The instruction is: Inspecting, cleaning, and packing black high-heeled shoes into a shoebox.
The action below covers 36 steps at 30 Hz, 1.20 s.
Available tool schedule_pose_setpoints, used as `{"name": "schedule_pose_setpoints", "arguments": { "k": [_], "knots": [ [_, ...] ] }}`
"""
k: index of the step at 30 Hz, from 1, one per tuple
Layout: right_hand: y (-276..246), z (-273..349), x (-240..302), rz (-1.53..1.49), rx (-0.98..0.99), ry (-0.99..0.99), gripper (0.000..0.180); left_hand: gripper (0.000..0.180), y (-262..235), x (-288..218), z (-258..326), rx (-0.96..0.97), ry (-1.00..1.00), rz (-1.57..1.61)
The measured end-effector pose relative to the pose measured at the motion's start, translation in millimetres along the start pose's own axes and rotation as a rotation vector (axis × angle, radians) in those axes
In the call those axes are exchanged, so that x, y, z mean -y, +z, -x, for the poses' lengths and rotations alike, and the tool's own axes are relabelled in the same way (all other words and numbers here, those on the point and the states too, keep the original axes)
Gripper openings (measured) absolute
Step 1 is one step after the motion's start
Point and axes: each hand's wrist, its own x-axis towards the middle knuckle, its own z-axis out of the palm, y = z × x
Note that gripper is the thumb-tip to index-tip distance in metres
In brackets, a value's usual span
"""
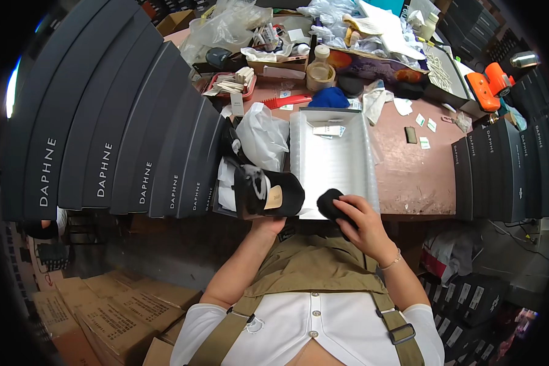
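Note:
My left hand (271, 224) is under a black shoe (285, 194) and supports it, most of its fingers hidden beneath. A tan insole and a grey fluffy trim or lace show at the shoe's opening. In front of me, my right hand (365, 227) grips a small black pad (329, 204), soft and rounded like a sponge or a wad of cloth. Behind both hands lies an open shoebox (372, 165) lined with white wrapping. Inside it, near the far end, are a small white card (328, 130) and a packet. White tissue paper (261, 135) bulges left of the box.
Tall stacks of dark shoeboxes (119, 116) wall in the left side, with more shoeboxes (494, 168) at the right. Across the back are a red brush (288, 101), a blue cloth (329, 97), a bottle (321, 70) and an orange tape dispenser (483, 90). Cardboard cartons (119, 314) stand below left.

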Motion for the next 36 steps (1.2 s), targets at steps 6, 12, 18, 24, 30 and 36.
{"name": "schedule_pose_setpoints", "arguments": {
  "k": [6, 12, 18, 24, 30, 36],
  "knots": [
    [39.7, -50.0, 6.5, 0.434, 0.022, -0.488, 0.04, 0.032, -16.4, 11.6, -7.1, -0.048, 0.034, -0.082],
    [59.2, -62.8, -4.5, -0.443, 0.507, -0.14, 0.022, 0.046, 12.7, -7.2, -1.8, 0.042, 0.273, -0.951],
    [-50.0, -39.5, -27.7, -0.43, 0.18, -0.051, 0.027, 0.047, 27.1, -25.9, -1.8, 0.263, -0.06, -0.18],
    [-72.7, -72.8, -178.7, 0.319, -0.454, 0.199, 0.049, 0.051, 43.9, 6.1, 4.4, 0.334, -0.704, 0.27],
    [-13.5, -68.8, -8.5, -0.128, 0.359, -0.22, 0.086, 0.046, 41.1, 38.0, 4.9, 0.158, -0.502, 0.147],
    [-8.2, -35.2, -30.3, -0.384, 0.219, -0.159, 0.071, 0.058, 60.7, 3.3, 37.3, 0.41, -0.719, -1.148]
  ]
}}
